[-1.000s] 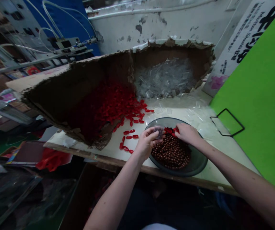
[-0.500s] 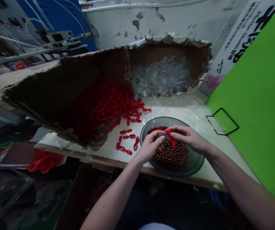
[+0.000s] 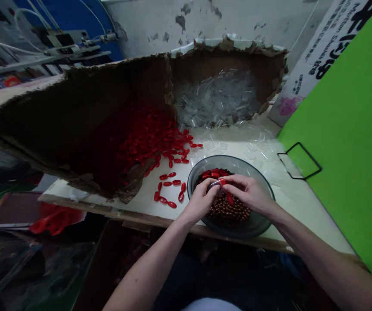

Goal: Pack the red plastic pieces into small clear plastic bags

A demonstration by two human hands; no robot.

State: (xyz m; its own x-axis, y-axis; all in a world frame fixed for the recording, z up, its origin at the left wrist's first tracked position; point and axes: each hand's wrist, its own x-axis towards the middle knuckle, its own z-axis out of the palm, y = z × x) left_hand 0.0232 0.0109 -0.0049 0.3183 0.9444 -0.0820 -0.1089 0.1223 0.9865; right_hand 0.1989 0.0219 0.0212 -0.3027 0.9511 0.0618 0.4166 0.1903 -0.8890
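Over a grey bowl (image 3: 263,218), my left hand (image 3: 201,198) is closed on a small clear plastic tube (image 3: 214,185). Fingers of my right hand (image 3: 249,194) pinch a glossy red plastic piece (image 3: 230,199), whose upper end meets the tube; whether it is inside the opening cannot be made out. Below both hands the bowl holds a heap of round brown beads (image 3: 229,212). More red pieces (image 3: 214,173) lie among the beads behind my fingers.
A torn cardboard box (image 3: 169,82) has a pile of red pieces (image 3: 150,134) at left and clear tubes (image 3: 218,97) at right. Loose red pieces (image 3: 172,204) lie left of the bowl. A green panel (image 3: 344,142) with a black wire handle (image 3: 318,168) stands at right.
The red piece and the clear tube have come together at the fingertips. My right hand has shifted slightly left, and the whole view has moved a little.
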